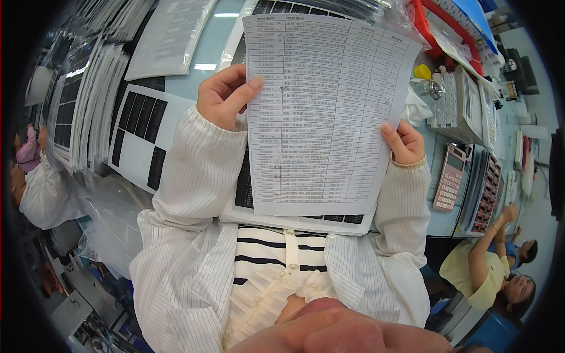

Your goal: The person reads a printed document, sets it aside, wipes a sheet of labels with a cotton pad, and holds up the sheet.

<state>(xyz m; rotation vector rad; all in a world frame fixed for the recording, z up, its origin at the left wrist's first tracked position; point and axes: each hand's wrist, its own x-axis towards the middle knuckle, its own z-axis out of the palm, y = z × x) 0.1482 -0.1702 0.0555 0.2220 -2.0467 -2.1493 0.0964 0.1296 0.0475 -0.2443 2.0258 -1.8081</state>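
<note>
Pinching the printed list (323, 112) at nine and three o'clock, both my hands, left hand (226, 97) and right hand (405, 143), keep it flat for reading above the bench (206, 53).

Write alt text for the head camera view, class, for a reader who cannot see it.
A person's left hand and right hand hold up a printed sheet of table rows over a desk. White sheets with black rectangles lie to the left, a pink calculator to the right.
</note>
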